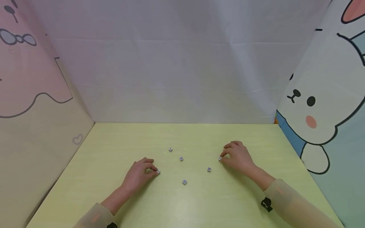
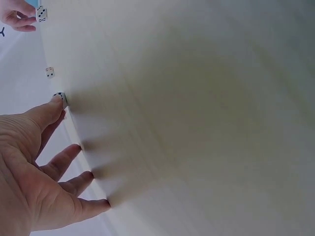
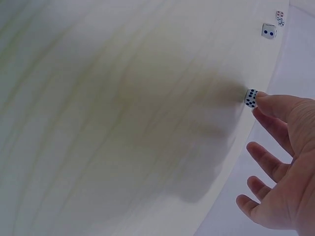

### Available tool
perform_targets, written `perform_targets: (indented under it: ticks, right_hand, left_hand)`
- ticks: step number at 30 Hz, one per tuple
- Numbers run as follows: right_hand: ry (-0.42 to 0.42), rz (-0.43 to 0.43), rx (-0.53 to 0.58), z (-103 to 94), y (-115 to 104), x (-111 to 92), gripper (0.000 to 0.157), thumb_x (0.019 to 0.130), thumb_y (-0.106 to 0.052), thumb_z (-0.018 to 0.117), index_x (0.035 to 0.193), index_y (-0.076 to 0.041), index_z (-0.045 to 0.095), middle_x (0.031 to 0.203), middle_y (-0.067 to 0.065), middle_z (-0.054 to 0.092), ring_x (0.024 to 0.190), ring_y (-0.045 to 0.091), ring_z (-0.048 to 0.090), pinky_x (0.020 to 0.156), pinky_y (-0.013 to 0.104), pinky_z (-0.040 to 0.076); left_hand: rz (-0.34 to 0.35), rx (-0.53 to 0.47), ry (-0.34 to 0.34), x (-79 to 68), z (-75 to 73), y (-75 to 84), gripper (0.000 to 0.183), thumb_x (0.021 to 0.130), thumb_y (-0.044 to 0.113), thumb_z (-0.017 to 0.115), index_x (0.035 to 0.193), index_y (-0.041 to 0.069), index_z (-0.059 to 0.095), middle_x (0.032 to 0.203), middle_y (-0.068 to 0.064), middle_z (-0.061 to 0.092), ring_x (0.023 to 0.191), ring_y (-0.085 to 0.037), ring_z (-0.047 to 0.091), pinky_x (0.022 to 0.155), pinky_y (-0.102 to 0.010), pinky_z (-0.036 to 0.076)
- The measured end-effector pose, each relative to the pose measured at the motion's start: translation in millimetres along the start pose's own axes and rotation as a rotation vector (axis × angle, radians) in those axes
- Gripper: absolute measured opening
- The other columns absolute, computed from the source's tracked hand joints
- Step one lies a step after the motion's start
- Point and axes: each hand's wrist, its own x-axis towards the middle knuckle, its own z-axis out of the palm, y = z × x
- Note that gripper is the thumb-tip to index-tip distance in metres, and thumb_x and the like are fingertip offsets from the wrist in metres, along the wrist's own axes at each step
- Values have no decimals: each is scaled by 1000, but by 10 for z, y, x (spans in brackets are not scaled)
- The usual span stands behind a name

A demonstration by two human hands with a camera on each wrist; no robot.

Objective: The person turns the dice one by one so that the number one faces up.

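Between thumb and index finger my left hand (image 1: 140, 175) pinches a small white die (image 1: 158, 172) at the tabletop; its other fingers are spread, tips right at the surface in the left wrist view. Farther right, my right hand (image 1: 238, 157) pinches another die (image 3: 250, 98) by its thumb and index finger, with dark pips showing. Several more white dice lie between the hands: one at the back (image 1: 170, 149), one just in front of it (image 1: 181, 159), a nearer die (image 1: 184, 182), and one close to the right hand (image 1: 209, 169).
The pale yellow wood-grain table (image 1: 137, 136) ends at a white cloth backdrop (image 1: 171, 79). Printed cartoon panels stand along both sides, a pink one (image 1: 28, 69) on the left and a rabbit panel (image 1: 328, 104) on the right. Each sleeve carries a dark device (image 1: 266, 204) near its cuff.
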Motion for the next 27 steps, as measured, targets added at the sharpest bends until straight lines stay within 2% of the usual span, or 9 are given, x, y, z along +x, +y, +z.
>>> perform_targets:
  ticks: [15,27]
  right_hand:
    - [5,-19,-32,26,-6,56,6,85,-26,84,88,-20,82,119,12,69,127,47,47,97,69,43]
    - [4,-32,-38,82,12,-15,7,85,-25,84,88,-20,83,111,7,72,121,43,53,96,62,46]
  left_hand:
    - [8,-2,18,25,-59,14,5,87,22,83,86,23,78,132,-13,67,133,-41,53,113,-73,24]
    - [5,-17,14,-32,-6,3,7,88,22,83,85,26,77,133,-13,66,135,-41,51,113,-72,24]
